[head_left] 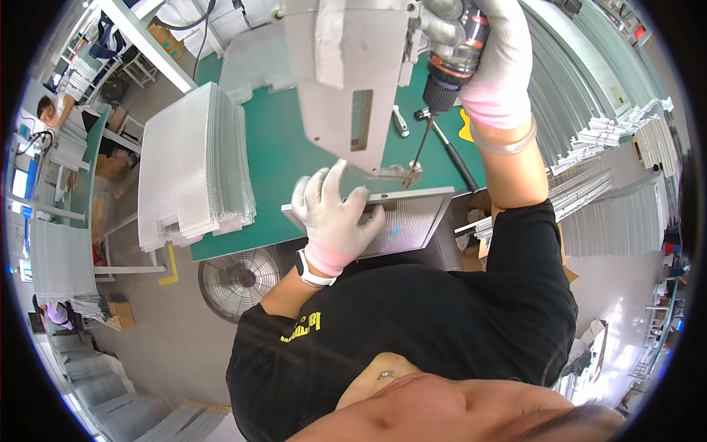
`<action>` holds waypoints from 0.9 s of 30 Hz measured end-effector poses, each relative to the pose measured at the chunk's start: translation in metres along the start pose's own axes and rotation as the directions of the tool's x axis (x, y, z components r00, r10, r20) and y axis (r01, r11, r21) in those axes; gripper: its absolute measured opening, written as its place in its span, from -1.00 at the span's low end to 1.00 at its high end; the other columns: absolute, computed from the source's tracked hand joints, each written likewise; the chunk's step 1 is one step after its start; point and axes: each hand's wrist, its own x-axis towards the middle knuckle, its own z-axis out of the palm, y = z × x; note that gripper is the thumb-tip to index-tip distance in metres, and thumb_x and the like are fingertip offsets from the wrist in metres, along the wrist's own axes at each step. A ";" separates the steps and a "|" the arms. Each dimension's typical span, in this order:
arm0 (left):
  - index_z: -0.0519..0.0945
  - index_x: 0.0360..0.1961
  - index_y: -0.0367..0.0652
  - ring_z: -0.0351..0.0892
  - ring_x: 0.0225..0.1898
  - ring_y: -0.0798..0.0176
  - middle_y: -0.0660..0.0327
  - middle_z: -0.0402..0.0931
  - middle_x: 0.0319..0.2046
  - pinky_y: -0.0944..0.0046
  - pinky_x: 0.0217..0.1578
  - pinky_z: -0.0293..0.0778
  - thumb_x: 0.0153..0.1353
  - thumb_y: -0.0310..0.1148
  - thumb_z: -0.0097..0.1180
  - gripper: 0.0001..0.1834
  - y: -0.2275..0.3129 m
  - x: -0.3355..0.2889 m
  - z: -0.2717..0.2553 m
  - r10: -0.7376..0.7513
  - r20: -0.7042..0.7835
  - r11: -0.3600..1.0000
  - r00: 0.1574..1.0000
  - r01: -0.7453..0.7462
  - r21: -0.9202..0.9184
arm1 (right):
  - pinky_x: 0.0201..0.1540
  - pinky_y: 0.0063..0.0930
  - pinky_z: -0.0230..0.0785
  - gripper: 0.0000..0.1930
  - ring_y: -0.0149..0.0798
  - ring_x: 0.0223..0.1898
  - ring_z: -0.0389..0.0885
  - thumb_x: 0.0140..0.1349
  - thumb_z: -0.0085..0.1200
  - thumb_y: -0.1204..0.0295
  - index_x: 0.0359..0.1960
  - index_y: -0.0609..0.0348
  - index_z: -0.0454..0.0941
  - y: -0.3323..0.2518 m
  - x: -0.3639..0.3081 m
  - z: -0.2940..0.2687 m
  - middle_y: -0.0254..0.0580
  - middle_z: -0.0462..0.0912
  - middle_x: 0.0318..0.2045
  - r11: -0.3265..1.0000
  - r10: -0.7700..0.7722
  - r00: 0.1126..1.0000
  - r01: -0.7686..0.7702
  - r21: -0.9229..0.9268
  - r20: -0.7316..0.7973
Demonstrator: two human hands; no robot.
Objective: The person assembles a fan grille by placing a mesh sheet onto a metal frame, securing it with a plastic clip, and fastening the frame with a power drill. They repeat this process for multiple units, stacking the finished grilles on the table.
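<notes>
My left hand [330, 214], in a white glove with a pink cuff, grips the left part of a framed mesh panel [412, 228]. The panel stands tilted at the table's near edge, its light metal rim uppermost. High on the right, my gloved right hand [504, 66] is wrapped round an electric screwdriver [448, 70] with a black chuck. Its long thin bit slants down to a small metal fitting [411, 175] just above the panel's rim. That fitting projects from the lower end of a grey machine head [346, 81]. Whether the bit touches a screw cannot be made out.
A hammer [456, 155] and a screwdriver with a pale handle [400, 121] lie on the green tabletop [280, 147]. Stacked mesh sheets [188, 162] cover its left side. More panels [582, 96] stand at right. A floor fan [239, 283] is below left.
</notes>
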 end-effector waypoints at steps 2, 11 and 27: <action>0.60 -0.37 0.01 0.45 -0.14 0.04 0.14 0.49 -0.19 -0.03 -0.09 0.25 -0.14 -0.24 0.33 -0.74 -0.002 -0.006 0.000 0.009 -0.009 1.000 1.000 -0.009 -0.002 | -0.55 -0.61 0.20 -0.41 -0.44 -0.54 0.37 0.37 0.04 0.16 0.37 -0.01 0.20 0.009 -0.006 0.006 -0.33 0.42 -0.47 0.994 0.061 0.998 -0.061 0.088 -0.004; 0.63 -0.36 0.04 0.47 -0.49 0.21 0.34 0.45 -0.50 0.12 -0.40 0.28 -0.16 -0.15 0.39 -0.69 -0.009 -0.016 -0.001 0.028 -0.053 0.995 0.998 -0.034 -0.098 | -0.56 -0.56 0.25 -0.32 -0.38 -0.55 0.41 0.36 0.07 0.15 0.42 0.00 0.06 0.034 -0.014 0.025 -0.27 0.42 -0.47 0.984 0.051 0.998 -0.055 0.167 0.023; 0.69 -0.29 -0.04 0.48 -0.46 0.19 0.32 0.50 -0.47 0.15 -0.43 0.31 -0.13 -0.22 0.40 -0.68 -0.003 -0.021 0.013 0.042 0.029 0.959 0.999 -0.032 -0.282 | -0.67 -0.64 0.17 -0.48 -0.50 -0.70 0.36 0.23 0.15 0.19 0.07 0.28 0.32 0.066 -0.040 0.023 -0.23 0.51 -0.51 0.979 0.188 0.968 -0.198 0.041 0.166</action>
